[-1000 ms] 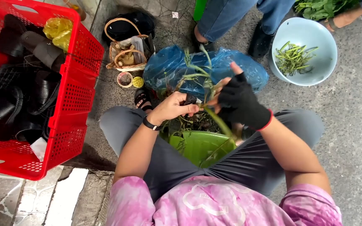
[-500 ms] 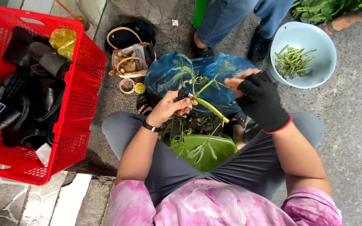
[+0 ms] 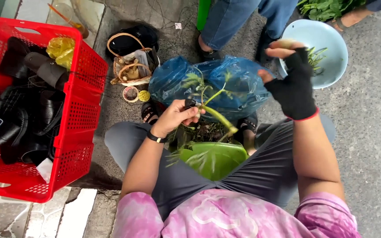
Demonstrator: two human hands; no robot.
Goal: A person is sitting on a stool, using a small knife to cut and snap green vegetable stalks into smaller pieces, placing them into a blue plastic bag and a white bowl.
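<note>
Red plastic crate (image 3: pixel 73 132) at left, blue plastic bag (image 3: pixel 239 83) ahead, pale blue bowl (image 3: pixel 331 42): gloved right hand (image 3: pixel 293 81), fingers loosely spread, reaches bowlward; bare left hand (image 3: pixel 175 117) grips leafy green stalk (image 3: pixel 214 115) above green basin (image 3: pixel 212 158), apparently mid-trimming.

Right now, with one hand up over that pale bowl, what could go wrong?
The right hand holds a small piece at its fingertips above the light blue bowl's edge; it might drop onto the pavement. The left hand alone grips the long green stalk, which may sag or slip into the green tub.
</note>
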